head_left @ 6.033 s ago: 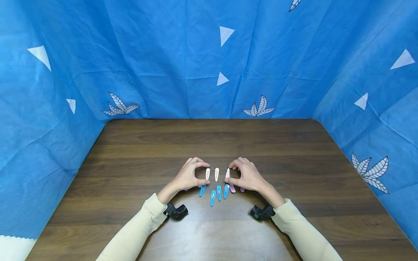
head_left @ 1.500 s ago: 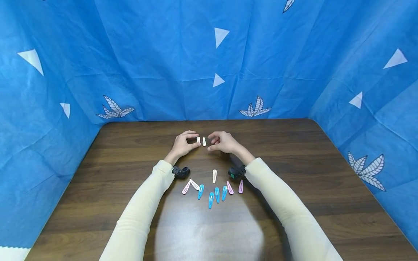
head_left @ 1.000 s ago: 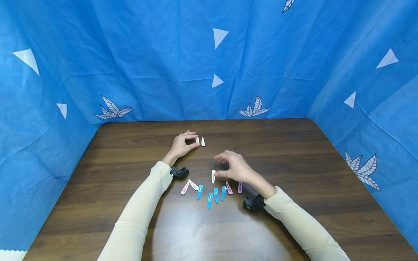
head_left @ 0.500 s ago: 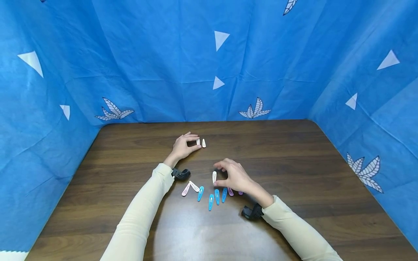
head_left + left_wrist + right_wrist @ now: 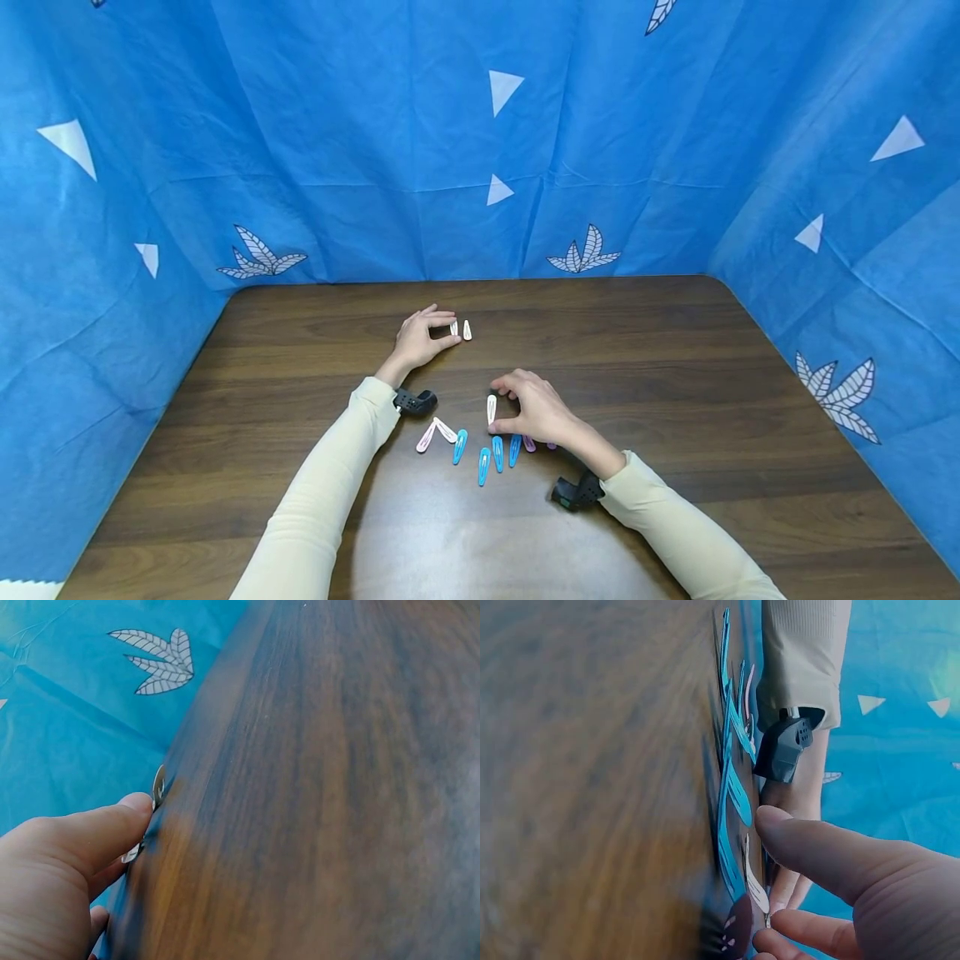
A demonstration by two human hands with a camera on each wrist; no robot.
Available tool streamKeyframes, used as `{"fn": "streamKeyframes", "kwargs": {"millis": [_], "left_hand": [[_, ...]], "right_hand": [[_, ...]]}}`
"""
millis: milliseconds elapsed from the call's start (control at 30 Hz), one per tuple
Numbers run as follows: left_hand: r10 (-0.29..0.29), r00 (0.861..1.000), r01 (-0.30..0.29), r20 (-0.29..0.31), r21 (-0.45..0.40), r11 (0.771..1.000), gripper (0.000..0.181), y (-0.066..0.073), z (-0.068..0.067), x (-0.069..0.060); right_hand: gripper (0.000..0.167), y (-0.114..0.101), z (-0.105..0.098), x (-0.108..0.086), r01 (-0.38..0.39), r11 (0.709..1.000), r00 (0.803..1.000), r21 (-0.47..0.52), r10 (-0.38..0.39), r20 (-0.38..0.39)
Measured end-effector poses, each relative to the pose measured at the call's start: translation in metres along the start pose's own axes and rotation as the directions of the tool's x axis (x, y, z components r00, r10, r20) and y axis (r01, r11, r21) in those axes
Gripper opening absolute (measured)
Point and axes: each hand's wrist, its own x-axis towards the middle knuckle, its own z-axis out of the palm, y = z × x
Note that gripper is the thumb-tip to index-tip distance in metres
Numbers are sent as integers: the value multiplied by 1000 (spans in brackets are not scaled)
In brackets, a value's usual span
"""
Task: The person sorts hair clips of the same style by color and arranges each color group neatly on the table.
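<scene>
Near the far edge of the table, my left hand pinches a white hair clip end to end between thumb and fingers. A second white hair clip lies just to its right. Closer to me, my right hand has thumb and fingers at the two ends of another white hair clip. In the right wrist view this clip shows beside the thumb. Blue hair clips lie just in front of the right hand, which partly covers two purple clips.
Two pale pink hair clips lie left of the blue ones, their upper ends close together. A black wrist camera sits on each wrist, the right one low over the wooden table. Blue cloth hangs behind and at both sides.
Both hands were at the near clips, then moved two white clips to the far edge. My right hand came back to the remaining white clip and closed on its ends; the left hand stayed.
</scene>
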Motion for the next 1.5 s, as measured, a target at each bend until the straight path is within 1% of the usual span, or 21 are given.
{"fn": "streamKeyframes", "kwargs": {"millis": [100,333,600,700,933,1033,1167,1267,1400,1500], "left_hand": [[2,1000,-2,-1,4,1000,46,0,-1,-1],[-18,1000,18,7,8,1000,46,0,-1,-1],[-9,1000,9,4,14,1000,47,-1,0,-1],[-13,1000,13,4,13,1000,47,-1,-1,0],[-2,1000,2,3,16,1000,46,0,-1,-1],[-14,1000,14,7,22,1000,46,1,-1,0],[-35,999,35,16,38,999,47,1,-1,0],[-40,999,39,19,43,998,47,1,0,1],[-30,999,29,14,42,999,47,0,0,1],[-19,1000,18,8,38,999,46,0,-1,0]], "right_hand": [[55,-1,1,0,-3,1000,1000,1,3,0],[52,0,4,1,-10,1000,1000,-9,10,-14],[47,1,6,1,-2,999,999,-43,1,-32],[45,0,6,2,-3,999,1000,-53,1,-31],[42,-3,3,2,0,996,1000,-88,-2,-19],[42,-3,2,1,11,996,1000,-91,-13,-19],[41,-2,-1,1,23,997,999,-80,-26,-29],[42,-1,-4,2,36,997,998,-71,-40,-45],[41,0,-10,6,57,998,996,-37,-59,-60],[42,2,-15,10,55,999,997,0,-55,-57]]}}
